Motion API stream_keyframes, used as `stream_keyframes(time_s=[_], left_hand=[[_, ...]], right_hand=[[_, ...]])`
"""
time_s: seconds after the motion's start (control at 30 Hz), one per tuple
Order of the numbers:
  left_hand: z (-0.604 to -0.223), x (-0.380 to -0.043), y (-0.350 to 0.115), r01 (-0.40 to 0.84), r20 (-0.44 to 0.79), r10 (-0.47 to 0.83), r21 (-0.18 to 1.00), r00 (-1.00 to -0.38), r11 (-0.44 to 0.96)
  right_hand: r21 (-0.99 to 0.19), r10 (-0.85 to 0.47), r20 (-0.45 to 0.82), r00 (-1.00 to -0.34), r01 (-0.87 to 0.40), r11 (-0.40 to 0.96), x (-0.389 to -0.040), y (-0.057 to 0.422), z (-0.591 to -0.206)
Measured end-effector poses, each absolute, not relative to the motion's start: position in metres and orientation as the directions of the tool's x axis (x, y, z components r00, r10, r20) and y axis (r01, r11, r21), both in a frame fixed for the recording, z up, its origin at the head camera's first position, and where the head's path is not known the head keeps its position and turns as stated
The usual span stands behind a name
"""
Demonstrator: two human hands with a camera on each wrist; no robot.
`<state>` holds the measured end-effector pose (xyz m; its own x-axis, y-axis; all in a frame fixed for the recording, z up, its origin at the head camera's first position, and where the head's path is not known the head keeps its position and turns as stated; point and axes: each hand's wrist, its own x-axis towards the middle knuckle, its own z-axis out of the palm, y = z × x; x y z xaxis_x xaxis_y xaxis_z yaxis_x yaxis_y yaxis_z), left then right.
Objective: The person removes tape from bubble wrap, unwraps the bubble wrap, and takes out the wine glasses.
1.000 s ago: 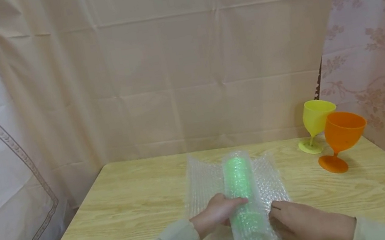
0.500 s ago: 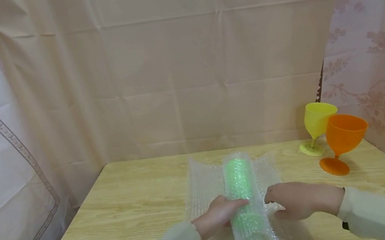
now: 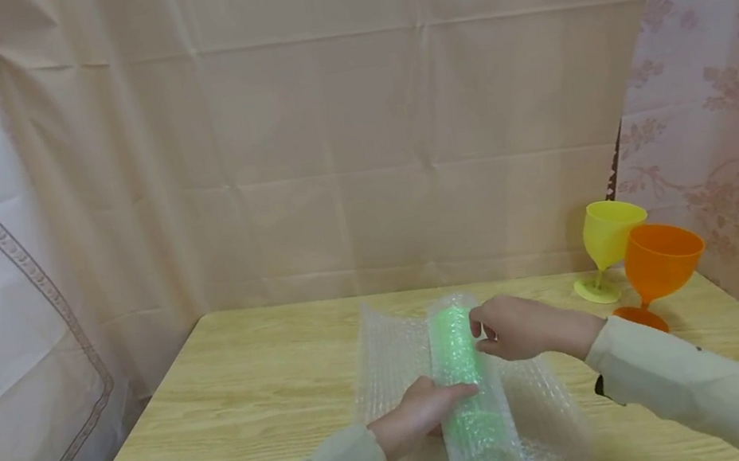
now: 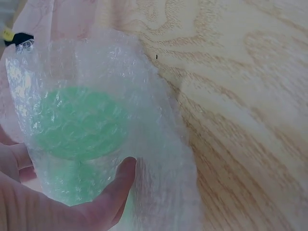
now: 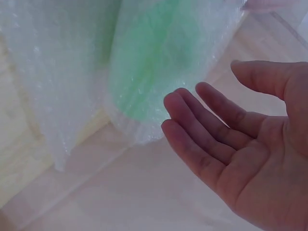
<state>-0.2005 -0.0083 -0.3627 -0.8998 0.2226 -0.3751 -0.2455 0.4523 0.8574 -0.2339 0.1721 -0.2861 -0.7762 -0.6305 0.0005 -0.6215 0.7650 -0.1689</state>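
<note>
A green goblet [image 3: 454, 350], its round foot and stem showing through in the left wrist view, lies rolled in clear bubble wrap [image 3: 391, 364] on the table. From the left, my left hand [image 3: 417, 416] grips the roll around its middle, thumb across the top and the other fingers mostly hidden beneath. My right hand [image 3: 515, 327] hovers at the far right side of the roll. In the right wrist view its fingers [image 5: 211, 120] are loosely bent, with the thumb apart and nothing held. Loose bubble wrap spreads flat on both sides of the roll.
At the back right of the wooden table [image 3: 257, 393] stand a yellow goblet [image 3: 609, 233] and an orange goblet [image 3: 663, 260], close together. My right forearm passes in front of the orange one's foot. Beige cloth [image 3: 363, 143] hangs behind the table.
My right hand has left the near right edge of the bubble wrap and moved up and left, to the roll's far end. My left hand keeps its grip in the same place.
</note>
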Motion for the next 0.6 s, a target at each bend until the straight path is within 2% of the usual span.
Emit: stream_keyframes(time_s=[0.17, 0.4, 0.6], left_hand=[[-0.362, -0.201, -0.009, -0.237, -0.365, 0.217, 0.858, -0.905, 0.456], [-0.364, -0.199, -0.005, -0.236, -0.358, 0.204, 0.859, -0.911, 0.455], [-0.364, -0.196, 0.0, -0.247, -0.355, 0.169, 0.856, -0.92, 0.455]], right_hand=[[-0.179, -0.604, 0.0, -0.797, -0.594, 0.784, -0.252, 0.162, -0.286], [-0.179, -0.629, 0.016, -0.777, -0.622, 0.763, -0.266, 0.151, -0.293], [-0.202, -0.56, 0.016, -0.828, -0.551, 0.809, -0.27, 0.147, -0.294]])
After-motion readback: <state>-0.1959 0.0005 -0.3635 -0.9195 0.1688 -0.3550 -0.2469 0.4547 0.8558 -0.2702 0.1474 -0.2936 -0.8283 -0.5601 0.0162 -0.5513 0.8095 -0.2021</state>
